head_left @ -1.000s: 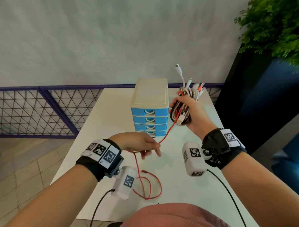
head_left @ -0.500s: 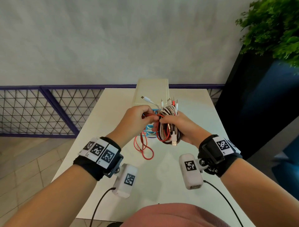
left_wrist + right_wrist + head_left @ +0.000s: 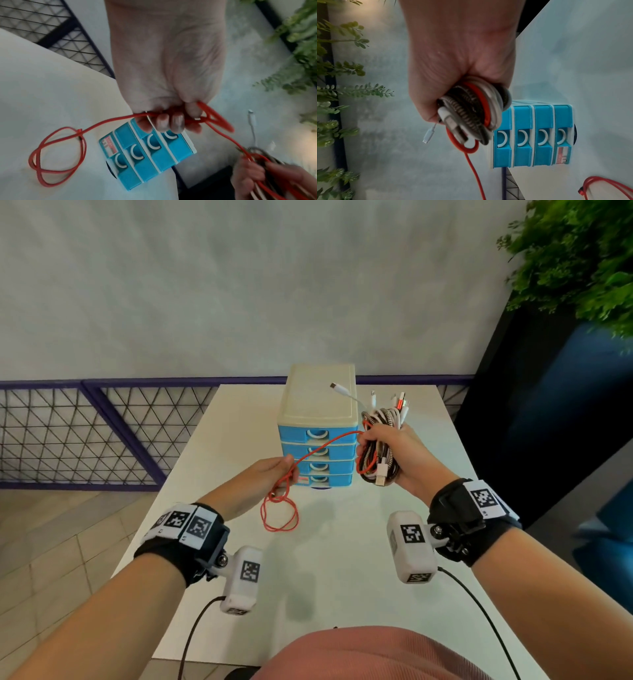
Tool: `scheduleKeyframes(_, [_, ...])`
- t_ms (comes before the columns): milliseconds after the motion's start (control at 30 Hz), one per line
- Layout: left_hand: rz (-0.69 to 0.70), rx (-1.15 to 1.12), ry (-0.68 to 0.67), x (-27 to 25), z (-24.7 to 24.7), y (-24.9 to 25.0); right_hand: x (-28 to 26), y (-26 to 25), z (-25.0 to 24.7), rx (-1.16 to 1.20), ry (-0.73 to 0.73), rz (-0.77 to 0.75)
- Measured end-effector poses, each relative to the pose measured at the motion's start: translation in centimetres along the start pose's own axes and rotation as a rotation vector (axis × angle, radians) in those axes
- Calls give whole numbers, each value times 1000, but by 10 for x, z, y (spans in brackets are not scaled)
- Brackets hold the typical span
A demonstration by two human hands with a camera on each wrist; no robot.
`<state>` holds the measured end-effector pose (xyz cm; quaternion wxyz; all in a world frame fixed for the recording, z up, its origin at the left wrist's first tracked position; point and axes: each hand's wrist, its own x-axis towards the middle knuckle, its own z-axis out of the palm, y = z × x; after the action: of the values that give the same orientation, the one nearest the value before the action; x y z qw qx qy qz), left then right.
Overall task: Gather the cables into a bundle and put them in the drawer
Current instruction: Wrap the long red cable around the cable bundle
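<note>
My right hand [image 3: 394,453] grips a coiled bundle of cables [image 3: 378,440] [image 3: 471,108] in white, braided grey and red, held up to the right of the drawer unit [image 3: 317,433]. Plug ends stick out of the bundle's top. A red cable [image 3: 322,445] runs from the bundle leftward to my left hand [image 3: 270,474], whose fingers [image 3: 171,121] curl round it. Its loose tail hangs below that hand in loops [image 3: 279,513] over the white table [image 3: 342,542]. The unit's blue drawers [image 3: 532,135] are all closed.
The drawer unit stands at the table's far middle, with a cream top. A purple mesh railing [image 3: 85,433] runs behind and left of the table. A dark planter with green foliage [image 3: 575,261] stands at the right. The table's near half lies bare.
The hands have parted: my left hand drew the red cable down and left, my right hand carried the bundle right and up. The red loops hang lower than half a second ago.
</note>
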<state>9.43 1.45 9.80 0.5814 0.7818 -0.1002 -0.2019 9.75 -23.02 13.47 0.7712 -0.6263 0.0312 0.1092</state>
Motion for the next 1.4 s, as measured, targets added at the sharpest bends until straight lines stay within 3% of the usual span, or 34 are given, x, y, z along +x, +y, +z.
scheduleKeyframes(67, [9,-36,66,0,-2,-7,1,0,1,4,27,-10])
scheduleKeyframes(233, [34,203,166,-6,-25,-27,6,-1,-1,69,156,-53])
scheduleKeyframes(367, [-18,-135,180,-19,-33,-42,13,-9,-13,185,233,-77])
scheduleKeyframes(467, [-67,-236,243,-20,-34,-44,15,-9,-17,163,246,-77])
scheduleKeyframes(633, [-80,-273,361,-21,-43,-55,17,-10,-19,164,275,-86])
scheduleKeyframes(867, [-203,-123,521,-15,-44,-71,21,-11,-18,121,353,-110])
scheduleKeyframes(1233, [-373,81,527,-3,-57,-86,20,-11,-14,187,467,-185])
scheduleKeyframes(1400, [-398,297,430,6,-56,-86,19,-9,-7,183,399,-154])
